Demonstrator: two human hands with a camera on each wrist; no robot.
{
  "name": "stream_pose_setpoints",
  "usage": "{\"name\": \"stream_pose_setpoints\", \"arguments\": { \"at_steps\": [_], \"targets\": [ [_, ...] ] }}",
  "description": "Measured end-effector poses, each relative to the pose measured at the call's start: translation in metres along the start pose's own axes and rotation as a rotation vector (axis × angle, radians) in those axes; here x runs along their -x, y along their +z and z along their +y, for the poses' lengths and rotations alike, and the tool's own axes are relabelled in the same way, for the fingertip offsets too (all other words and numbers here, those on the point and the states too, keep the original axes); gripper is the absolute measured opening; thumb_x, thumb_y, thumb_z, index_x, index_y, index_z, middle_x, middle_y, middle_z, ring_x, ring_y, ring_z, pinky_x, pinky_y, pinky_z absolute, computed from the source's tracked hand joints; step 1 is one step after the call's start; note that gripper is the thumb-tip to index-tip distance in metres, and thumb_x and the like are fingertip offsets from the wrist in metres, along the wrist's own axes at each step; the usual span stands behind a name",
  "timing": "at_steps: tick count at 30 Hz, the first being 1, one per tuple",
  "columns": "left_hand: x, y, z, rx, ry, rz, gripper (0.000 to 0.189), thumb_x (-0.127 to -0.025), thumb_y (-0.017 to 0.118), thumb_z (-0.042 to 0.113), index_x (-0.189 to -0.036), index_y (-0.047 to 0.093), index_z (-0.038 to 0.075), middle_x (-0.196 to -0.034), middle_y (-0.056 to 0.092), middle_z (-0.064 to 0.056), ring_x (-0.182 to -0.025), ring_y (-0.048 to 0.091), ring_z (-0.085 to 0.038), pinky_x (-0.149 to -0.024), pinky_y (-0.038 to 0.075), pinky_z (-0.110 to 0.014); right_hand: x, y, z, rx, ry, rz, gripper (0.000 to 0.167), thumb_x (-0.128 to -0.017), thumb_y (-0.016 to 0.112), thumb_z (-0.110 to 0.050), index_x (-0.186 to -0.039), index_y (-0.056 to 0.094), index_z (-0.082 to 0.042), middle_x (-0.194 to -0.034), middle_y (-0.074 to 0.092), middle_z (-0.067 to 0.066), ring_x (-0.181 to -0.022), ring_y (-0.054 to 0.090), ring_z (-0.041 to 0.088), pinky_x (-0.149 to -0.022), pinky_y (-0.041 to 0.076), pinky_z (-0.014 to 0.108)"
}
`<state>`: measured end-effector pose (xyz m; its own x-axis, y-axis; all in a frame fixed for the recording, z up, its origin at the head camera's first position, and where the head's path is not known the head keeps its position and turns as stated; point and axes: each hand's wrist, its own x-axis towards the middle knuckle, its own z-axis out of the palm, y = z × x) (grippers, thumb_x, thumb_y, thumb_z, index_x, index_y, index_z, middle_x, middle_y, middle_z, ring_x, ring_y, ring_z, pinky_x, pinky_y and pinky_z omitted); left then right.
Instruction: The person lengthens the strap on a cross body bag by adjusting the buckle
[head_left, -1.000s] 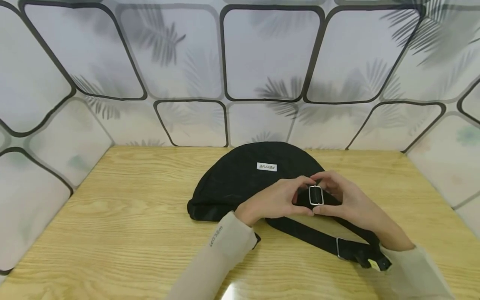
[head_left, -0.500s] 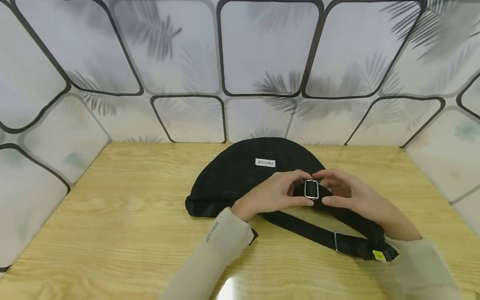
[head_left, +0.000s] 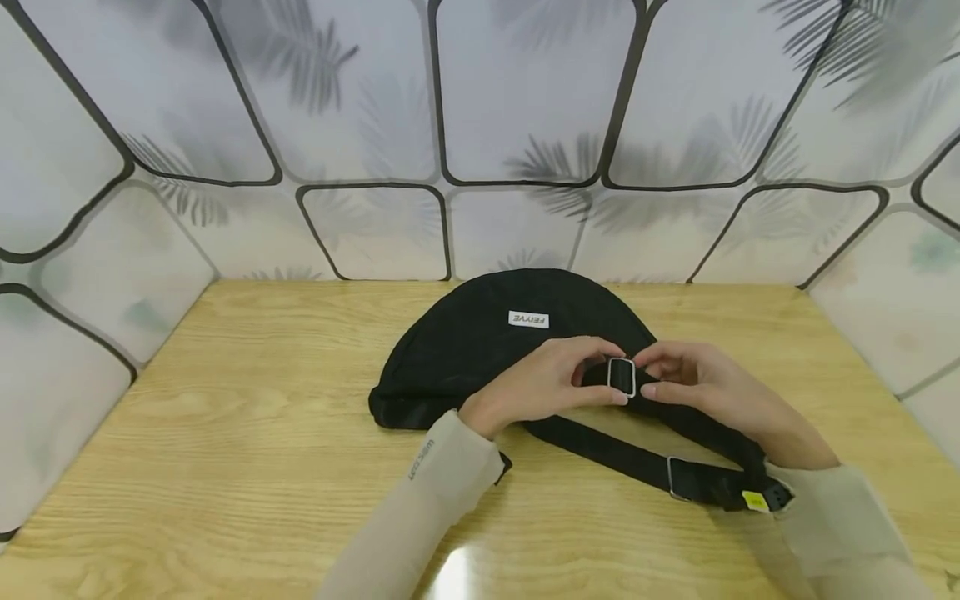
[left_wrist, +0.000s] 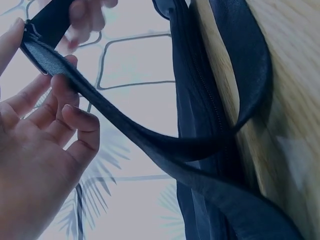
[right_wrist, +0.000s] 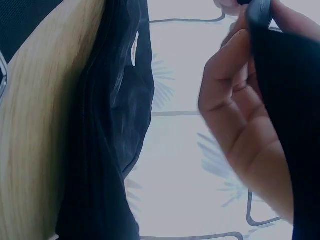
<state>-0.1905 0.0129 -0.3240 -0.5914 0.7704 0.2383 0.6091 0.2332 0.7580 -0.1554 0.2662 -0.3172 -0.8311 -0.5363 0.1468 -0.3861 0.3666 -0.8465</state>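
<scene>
We see a metal buckle (head_left: 621, 377) threaded on a black strap (head_left: 686, 422), held up above the worktop (head_left: 225, 417) in front of the right part of a black bag (head_left: 457, 358). The left hand (head_left: 540, 379) pinches the buckle between thumb and fingertips, its gap just spanning the frame; in the left wrist view we make out its other fingers loosely bent. The right hand (head_left: 720, 392), its thumb and forefinger slightly parted, has hold of the strap just beside the buckle.

The bag lies toward the rear of the worktop, curved edge away from us, with a white label (head_left: 528, 319) on its upper face. A lower length of strap slants across the worktop to a second buckle (head_left: 670, 479), and beyond that we find a yellow tag (head_left: 755, 501) near the right sleeve (head_left: 832, 517). Behind it all stands a patterned wall covering (head_left: 525, 92) with dark outlines and grey leaves.
</scene>
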Motion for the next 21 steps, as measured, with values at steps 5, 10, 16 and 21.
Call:
{"name": "stream_pose_setpoints", "arguments": {
  "at_steps": [5, 10, 16, 21],
  "targets": [
    [0.001, -0.002, 0.000, 0.000, -0.004, 0.018, 0.051, -0.096, 0.074, 0.028, -0.140, 0.058, 0.007, -0.107, 0.062, -0.003, -0.070, 0.051, -0.012, -0.069, 0.045, -0.021, -0.001, -0.003, 0.002, 0.037, 0.067, -0.009, 0.010, -0.100, 0.056, 0.006, -0.104, 0.065, 0.007, -0.084, 0.067, -0.008, -0.077, 0.059, 0.010, -0.070, 0.047, 0.022],
    [0.003, -0.001, 0.000, 0.014, 0.006, 0.025, 0.052, -0.096, 0.074, 0.027, -0.141, 0.058, 0.006, -0.106, 0.062, -0.005, -0.071, 0.051, -0.011, -0.068, 0.044, -0.021, -0.001, -0.001, 0.002, -0.027, 0.042, 0.009, 0.014, -0.100, 0.055, 0.008, -0.098, 0.067, 0.001, -0.080, 0.065, -0.006, -0.072, 0.057, 0.011, -0.065, 0.045, 0.024],
    [0.004, 0.001, 0.001, 0.008, 0.038, 0.036, 0.050, -0.095, 0.076, 0.024, -0.139, 0.061, 0.007, -0.098, 0.060, -0.002, -0.071, 0.050, -0.011, -0.067, 0.044, -0.021, -0.003, 0.004, -0.001, -0.089, 0.021, 0.025, 0.020, -0.100, 0.055, 0.007, -0.097, 0.070, -0.007, -0.083, 0.067, -0.005, -0.075, 0.058, 0.012, -0.067, 0.045, 0.024],
    [0.000, 0.006, 0.002, 0.033, 0.076, 0.026, 0.046, -0.094, 0.077, 0.021, -0.135, 0.063, 0.007, -0.100, 0.061, 0.000, -0.073, 0.051, -0.010, -0.066, 0.044, -0.021, -0.004, 0.009, -0.001, -0.210, 0.025, 0.038, 0.027, -0.099, 0.055, 0.009, -0.096, 0.073, -0.011, -0.084, 0.070, -0.004, -0.078, 0.061, 0.009, -0.070, 0.047, 0.021]
  ]
}}
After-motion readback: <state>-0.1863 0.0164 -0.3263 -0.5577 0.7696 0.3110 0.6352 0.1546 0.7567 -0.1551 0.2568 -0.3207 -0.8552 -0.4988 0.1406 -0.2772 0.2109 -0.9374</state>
